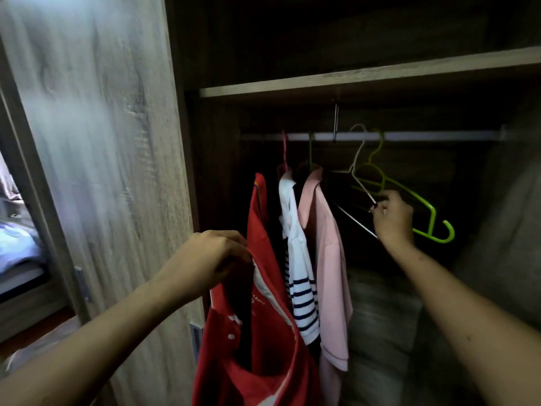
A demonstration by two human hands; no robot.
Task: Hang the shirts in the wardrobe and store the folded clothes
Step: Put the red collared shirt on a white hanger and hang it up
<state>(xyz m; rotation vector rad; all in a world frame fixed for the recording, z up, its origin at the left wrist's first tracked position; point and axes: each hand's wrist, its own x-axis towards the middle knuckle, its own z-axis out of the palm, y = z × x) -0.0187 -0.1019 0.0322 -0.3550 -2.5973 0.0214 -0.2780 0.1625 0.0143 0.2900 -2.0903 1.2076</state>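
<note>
While the left hand (216, 265) grips the red shirt (263, 332) at its collar edge and holds it up at the near left of the open wardrobe, the right hand (393, 218) reaches farther in and pinches the lower arm of a white hanger (364, 187) between thumb and fingertips. That hanger hooks over the pale rail (439, 135), with a green hanger (431, 221) just behind it to the right. Left of them on the same rail hang a pink shirt (328, 244) and a white shirt with dark stripes (298, 273), side by side and touching. A wooden shelf (351, 80) runs above the rail. The wardrobe door (102, 142) stands at the left, with bedding (17, 250) visible beyond it.
</note>
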